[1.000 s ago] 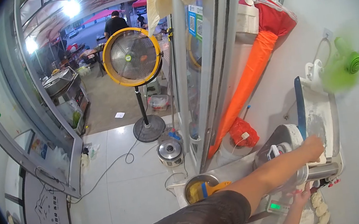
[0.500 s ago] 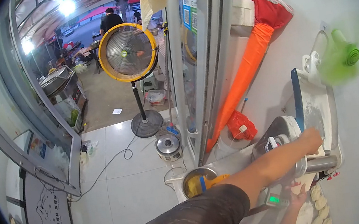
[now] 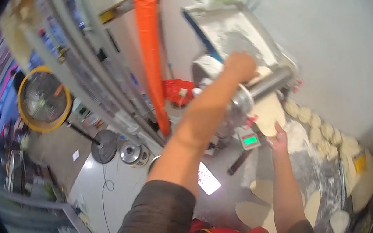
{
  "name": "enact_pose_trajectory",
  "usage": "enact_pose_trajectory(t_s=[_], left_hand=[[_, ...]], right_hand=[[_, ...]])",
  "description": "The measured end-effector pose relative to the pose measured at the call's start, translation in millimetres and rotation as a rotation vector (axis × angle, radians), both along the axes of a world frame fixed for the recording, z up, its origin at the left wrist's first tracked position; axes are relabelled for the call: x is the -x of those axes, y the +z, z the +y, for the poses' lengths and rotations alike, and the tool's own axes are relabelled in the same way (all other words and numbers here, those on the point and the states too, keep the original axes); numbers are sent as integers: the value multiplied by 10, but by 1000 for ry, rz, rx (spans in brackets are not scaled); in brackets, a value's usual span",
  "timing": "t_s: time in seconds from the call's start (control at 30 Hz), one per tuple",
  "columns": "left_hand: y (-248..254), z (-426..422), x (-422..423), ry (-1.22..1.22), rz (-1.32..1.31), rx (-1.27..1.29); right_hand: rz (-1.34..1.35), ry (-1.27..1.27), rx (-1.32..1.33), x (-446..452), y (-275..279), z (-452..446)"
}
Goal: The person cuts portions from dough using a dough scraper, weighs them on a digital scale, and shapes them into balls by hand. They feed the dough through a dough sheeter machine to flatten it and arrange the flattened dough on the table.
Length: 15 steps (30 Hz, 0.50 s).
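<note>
A long flattened dough sheet [image 3: 268, 112] hangs below the metal roller [image 3: 269, 84] of a dough machine. At its lower end is my right hand [image 3: 278, 141], its fingers closed on the sheet's edge. Above the roller, my left hand [image 3: 241, 66] is curled at the floury tray [image 3: 265, 35], beside pale dough at the roller; what its fingers hold is hidden. Just left of my right hand stands a scale [image 3: 249, 140] with a lit green display. Several dough pieces [image 3: 314, 121] lie in rows to the right. Flat dough sheets [image 3: 253, 213] rest on the floured table below.
A phone-sized white card with a printed code [image 3: 208, 178] and a dark-handled tool [image 3: 239, 162] lie on the table. An orange wrapped pole [image 3: 152, 50] leans behind. At the left are a yellow-rimmed fan [image 3: 44, 98] and a lidded pot [image 3: 133, 153]. A green fan blurs at the top.
The view has swung right and down, showing more of the table. The dough sheet now extends below the roller, with my right hand at its end. My left hand remains by the tray.
</note>
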<state>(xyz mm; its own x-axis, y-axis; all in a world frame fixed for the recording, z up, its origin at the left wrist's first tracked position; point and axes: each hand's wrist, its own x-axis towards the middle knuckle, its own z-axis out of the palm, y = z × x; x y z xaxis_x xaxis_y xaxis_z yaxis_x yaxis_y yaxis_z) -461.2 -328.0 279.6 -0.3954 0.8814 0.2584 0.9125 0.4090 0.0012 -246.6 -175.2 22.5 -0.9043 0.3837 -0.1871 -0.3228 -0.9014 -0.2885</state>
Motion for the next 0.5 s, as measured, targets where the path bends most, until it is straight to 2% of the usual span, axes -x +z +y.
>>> enact_pose_trajectory(t_s=[0.07, 0.3, 0.4, 0.5], left_hand=[[34, -28, -43, 0, 24, -25], [97, -27, -70, 10, -63, -86], [99, -33, -80, -30, 4, -187], [87, -58, -52, -129, 201, -391]], right_hand=[[-11, -2, 67, -76, 103, -74], [-32, -97, -10, -351, 227, -209], [-114, -143, 36, -480, 338, -252], [-122, -138, 38, -625, 391, -252]])
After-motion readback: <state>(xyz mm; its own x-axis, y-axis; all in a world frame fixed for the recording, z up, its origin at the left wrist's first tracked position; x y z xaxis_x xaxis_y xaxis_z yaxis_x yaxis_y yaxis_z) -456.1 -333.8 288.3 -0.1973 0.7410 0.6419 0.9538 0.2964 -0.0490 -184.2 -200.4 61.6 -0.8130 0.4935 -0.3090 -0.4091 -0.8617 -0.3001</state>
